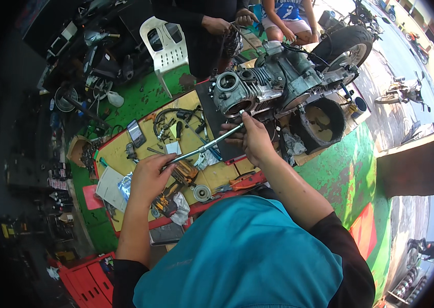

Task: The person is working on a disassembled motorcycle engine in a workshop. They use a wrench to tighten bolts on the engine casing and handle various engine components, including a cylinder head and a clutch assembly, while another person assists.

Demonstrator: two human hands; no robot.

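A long chrome socket wrench [211, 144] slants across in front of me, over the workbench. Its lower end is in my left hand [149, 177], with the fingers closed round the bar. Up near the socket end, my right hand [256, 137] grips it, thumb on top. Just beyond my right hand lies a greasy motorcycle engine [265, 84], with its open cylinder end turned toward me. The socket end appears close in front of the engine's lower round opening; I cannot tell whether they touch.
Loose tools, a phone [136, 133], papers [111, 186] and a round metal part [202, 193] lie on the yellow bench [119, 149]. A dark oily tub [341, 120] stands at right. Two people are across the bench, near a white plastic chair [168, 51]. A red tool cabinet [88, 282] is lower left.
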